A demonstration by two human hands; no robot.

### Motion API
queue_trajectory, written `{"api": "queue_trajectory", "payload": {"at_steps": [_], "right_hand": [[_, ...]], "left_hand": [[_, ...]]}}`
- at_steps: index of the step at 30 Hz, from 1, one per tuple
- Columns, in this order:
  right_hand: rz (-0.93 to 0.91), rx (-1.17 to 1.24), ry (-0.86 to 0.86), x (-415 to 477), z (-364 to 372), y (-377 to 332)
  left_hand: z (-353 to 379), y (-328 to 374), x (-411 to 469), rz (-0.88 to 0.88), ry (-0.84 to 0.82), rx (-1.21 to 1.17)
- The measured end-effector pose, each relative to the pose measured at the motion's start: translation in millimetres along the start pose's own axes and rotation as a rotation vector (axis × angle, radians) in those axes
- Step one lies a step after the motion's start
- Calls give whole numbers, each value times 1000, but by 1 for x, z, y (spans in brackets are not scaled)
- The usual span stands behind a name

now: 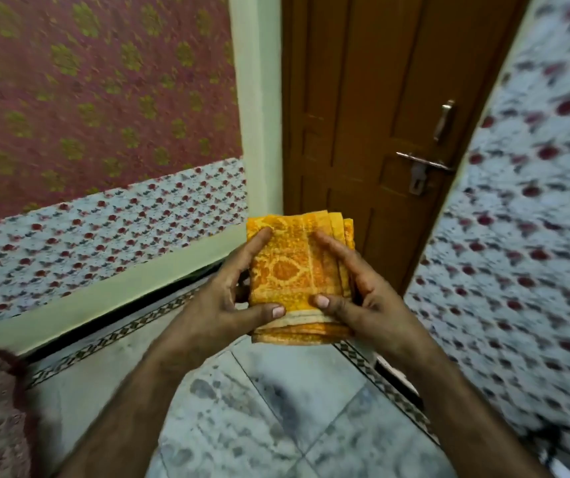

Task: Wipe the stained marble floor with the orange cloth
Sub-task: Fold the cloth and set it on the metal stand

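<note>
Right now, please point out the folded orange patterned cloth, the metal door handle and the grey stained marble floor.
folded orange patterned cloth (pixel 294 270): head view, middle of its top face.
metal door handle (pixel 423 162): head view, on the lever.
grey stained marble floor (pixel 297 391): head view, dark stain.

Ahead of me, upper centre: brown panelled door (pixel 373 132), metal handle (pixel 421 164). Upper left: maroon patterned wall (pixel 87 81) above floral tiling (pixel 104 236). Frame bottom: grey mottled floor (pixel 276 426).

Folded orange cloth (pixel 299 274) between 2 hands

Left hand (pixel 223 298), right hand (pixel 368 298), both clasped.
</note>
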State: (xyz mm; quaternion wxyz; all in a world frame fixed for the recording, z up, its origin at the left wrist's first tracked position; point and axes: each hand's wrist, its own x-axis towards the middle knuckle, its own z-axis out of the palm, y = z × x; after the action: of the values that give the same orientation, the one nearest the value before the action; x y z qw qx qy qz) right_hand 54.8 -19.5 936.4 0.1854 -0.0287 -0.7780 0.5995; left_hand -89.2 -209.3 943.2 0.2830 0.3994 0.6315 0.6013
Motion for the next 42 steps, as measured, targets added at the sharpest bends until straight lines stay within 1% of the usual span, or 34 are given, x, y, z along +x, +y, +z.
{"api": "queue_trajectory", "payload": {"at_steps": [3, 8, 17, 22, 26, 35, 40, 42], "right_hand": [[36, 2, 113, -45, -41, 0], [104, 36, 260, -122, -102, 11], [193, -2, 407, -255, -216, 43], [261, -67, 483, -321, -277, 67], [330, -72, 572, -373, -315, 96], [519, 66, 748, -461, -372, 190], [598, 93, 819, -497, -388, 265], [630, 102, 848, -513, -390, 303]], "left_hand": [[51, 2, 20, 38, -126, 26], [143, -6, 42, 47, -270, 11], [322, -20, 53, 15, -410, -29], [415, -49, 69, -34, -506, -66], [487, -79, 83, -88, -579, -67], [616, -166, 115, -156, -754, 49], [671, -243, 130, -154, -820, 138], [693, -286, 131, -163, -839, 156]]}}
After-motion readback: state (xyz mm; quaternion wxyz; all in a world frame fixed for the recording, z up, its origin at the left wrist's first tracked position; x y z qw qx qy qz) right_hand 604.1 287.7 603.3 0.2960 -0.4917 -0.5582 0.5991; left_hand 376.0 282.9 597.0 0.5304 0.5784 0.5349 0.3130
